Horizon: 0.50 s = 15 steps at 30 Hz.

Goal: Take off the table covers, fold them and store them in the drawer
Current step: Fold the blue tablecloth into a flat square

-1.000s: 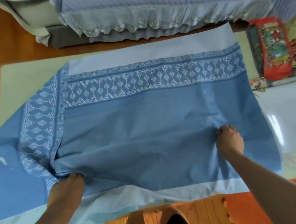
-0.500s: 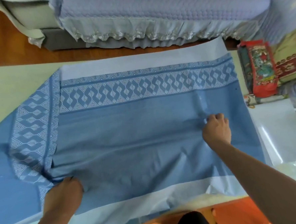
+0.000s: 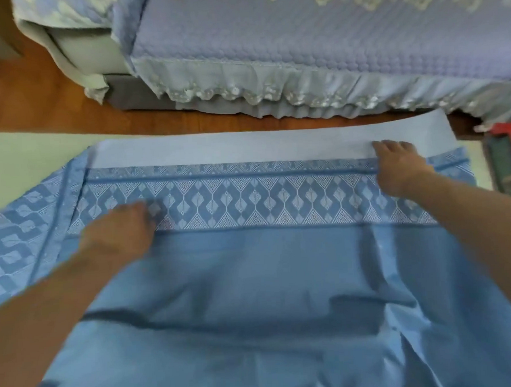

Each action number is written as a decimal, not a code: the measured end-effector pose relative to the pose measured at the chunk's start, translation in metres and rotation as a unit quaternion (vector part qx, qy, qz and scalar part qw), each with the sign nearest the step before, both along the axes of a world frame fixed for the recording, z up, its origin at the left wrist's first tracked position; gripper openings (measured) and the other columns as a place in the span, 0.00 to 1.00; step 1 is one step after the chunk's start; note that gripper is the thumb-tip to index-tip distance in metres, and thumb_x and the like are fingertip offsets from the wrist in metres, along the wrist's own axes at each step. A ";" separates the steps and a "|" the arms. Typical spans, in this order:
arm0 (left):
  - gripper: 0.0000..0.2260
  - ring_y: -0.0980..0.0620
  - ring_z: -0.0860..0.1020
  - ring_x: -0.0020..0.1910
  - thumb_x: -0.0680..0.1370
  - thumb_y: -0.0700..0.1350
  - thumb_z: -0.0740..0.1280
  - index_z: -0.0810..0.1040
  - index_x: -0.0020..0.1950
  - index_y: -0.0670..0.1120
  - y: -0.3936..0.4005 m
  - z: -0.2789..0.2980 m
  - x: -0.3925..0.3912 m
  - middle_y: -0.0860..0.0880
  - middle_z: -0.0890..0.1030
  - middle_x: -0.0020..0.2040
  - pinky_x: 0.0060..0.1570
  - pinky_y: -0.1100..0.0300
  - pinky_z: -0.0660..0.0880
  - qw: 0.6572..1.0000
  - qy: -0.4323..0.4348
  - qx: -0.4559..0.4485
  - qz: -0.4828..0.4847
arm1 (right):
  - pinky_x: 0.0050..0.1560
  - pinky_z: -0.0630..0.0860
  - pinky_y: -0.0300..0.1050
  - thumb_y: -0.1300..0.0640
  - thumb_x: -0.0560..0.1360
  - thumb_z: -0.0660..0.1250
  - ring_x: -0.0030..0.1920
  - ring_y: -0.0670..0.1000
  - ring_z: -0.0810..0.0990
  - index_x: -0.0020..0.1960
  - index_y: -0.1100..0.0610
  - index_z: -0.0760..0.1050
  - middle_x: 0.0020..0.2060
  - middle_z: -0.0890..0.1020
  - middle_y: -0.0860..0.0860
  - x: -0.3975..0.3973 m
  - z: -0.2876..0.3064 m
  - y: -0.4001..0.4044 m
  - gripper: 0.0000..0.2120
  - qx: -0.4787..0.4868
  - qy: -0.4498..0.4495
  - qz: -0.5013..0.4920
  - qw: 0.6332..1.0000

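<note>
A blue table cover (image 3: 253,283) lies spread over the pale green table (image 3: 13,160). It has a white diamond-patterned band (image 3: 263,198) and a pale blue strip (image 3: 245,147) along its far edge. My right hand (image 3: 399,166) rests at the far right, with its fingers lying over the seam between the strip and the band. My left hand (image 3: 119,231) is on the patterned band at the left; it is motion-blurred, so its grip is unclear. A second patterned flap (image 3: 17,237) hangs off to the left.
A sofa with a quilted lavender cover and lace frill (image 3: 299,56) stands just beyond the table. A strip of wooden floor (image 3: 48,110) lies between them. Red and green packets (image 3: 509,160) sit at the table's right edge.
Both hands have left the near and middle parts of the cover and reached forward to its far patterned edge. The view has moved forward and closer.
</note>
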State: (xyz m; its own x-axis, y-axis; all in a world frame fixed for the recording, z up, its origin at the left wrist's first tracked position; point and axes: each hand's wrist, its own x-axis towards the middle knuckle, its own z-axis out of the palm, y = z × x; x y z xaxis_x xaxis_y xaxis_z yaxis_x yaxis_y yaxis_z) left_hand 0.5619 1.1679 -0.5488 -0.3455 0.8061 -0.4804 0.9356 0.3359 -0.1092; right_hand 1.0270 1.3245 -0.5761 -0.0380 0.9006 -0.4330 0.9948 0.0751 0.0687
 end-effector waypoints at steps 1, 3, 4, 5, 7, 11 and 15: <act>0.12 0.35 0.77 0.61 0.83 0.48 0.59 0.74 0.63 0.47 0.025 -0.010 -0.002 0.40 0.77 0.64 0.59 0.39 0.75 0.998 -0.031 0.055 0.003 | 0.70 0.68 0.60 0.61 0.76 0.64 0.71 0.64 0.65 0.76 0.55 0.58 0.74 0.65 0.56 0.008 -0.001 0.005 0.31 -0.009 -0.005 0.009 1.000; 0.20 0.34 0.72 0.67 0.82 0.43 0.62 0.67 0.74 0.47 0.065 -0.020 -0.003 0.40 0.70 0.71 0.65 0.38 0.71 0.994 -0.067 0.072 -0.037 | 0.69 0.67 0.60 0.56 0.77 0.65 0.69 0.65 0.68 0.75 0.52 0.60 0.73 0.66 0.56 0.021 -0.002 0.008 0.29 -0.012 -0.034 0.039 0.999; 0.23 0.35 0.70 0.68 0.82 0.44 0.62 0.65 0.77 0.47 0.079 -0.025 -0.002 0.40 0.68 0.73 0.67 0.39 0.70 0.994 -0.070 0.056 -0.065 | 0.70 0.66 0.59 0.54 0.77 0.66 0.69 0.64 0.69 0.75 0.51 0.60 0.71 0.66 0.56 0.028 -0.001 0.008 0.29 -0.004 -0.060 0.059 0.996; 0.23 0.36 0.70 0.68 0.82 0.45 0.63 0.64 0.77 0.48 0.090 -0.027 0.000 0.41 0.68 0.72 0.67 0.40 0.70 0.993 -0.055 0.045 -0.091 | 0.70 0.65 0.58 0.51 0.76 0.66 0.68 0.63 0.70 0.74 0.50 0.61 0.69 0.68 0.57 0.033 0.001 0.010 0.28 0.003 -0.080 0.072 0.994; 0.21 0.39 0.70 0.66 0.82 0.50 0.64 0.64 0.74 0.51 0.103 -0.032 0.003 0.43 0.69 0.69 0.64 0.42 0.70 0.992 -0.027 0.032 -0.118 | 0.67 0.66 0.57 0.46 0.77 0.64 0.65 0.61 0.73 0.70 0.49 0.64 0.64 0.73 0.56 0.043 0.006 0.017 0.23 0.007 -0.088 0.071 0.994; 0.07 0.44 0.73 0.54 0.81 0.53 0.66 0.71 0.56 0.54 0.113 -0.028 0.008 0.46 0.77 0.59 0.59 0.46 0.72 0.996 -0.011 -0.010 -0.089 | 0.64 0.66 0.55 0.42 0.78 0.62 0.62 0.57 0.72 0.59 0.46 0.74 0.59 0.76 0.52 0.058 0.015 0.018 0.13 0.018 -0.154 0.101 0.983; 0.06 0.44 0.71 0.58 0.82 0.53 0.63 0.77 0.57 0.57 0.108 -0.022 0.013 0.47 0.69 0.54 0.58 0.48 0.70 0.984 0.077 0.012 -0.157 | 0.61 0.70 0.49 0.52 0.80 0.63 0.52 0.55 0.78 0.54 0.52 0.70 0.46 0.77 0.50 0.063 0.023 0.011 0.06 0.035 -0.131 0.072 0.988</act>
State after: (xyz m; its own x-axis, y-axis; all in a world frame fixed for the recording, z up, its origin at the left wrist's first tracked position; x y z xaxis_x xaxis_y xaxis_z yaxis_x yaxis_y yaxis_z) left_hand 0.5751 1.2758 -0.5709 -0.1443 0.8957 -0.4206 0.9667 0.0368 -0.2533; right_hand 1.0904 1.3359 -0.5534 -0.0636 0.9217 -0.3826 0.9213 0.2016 0.3324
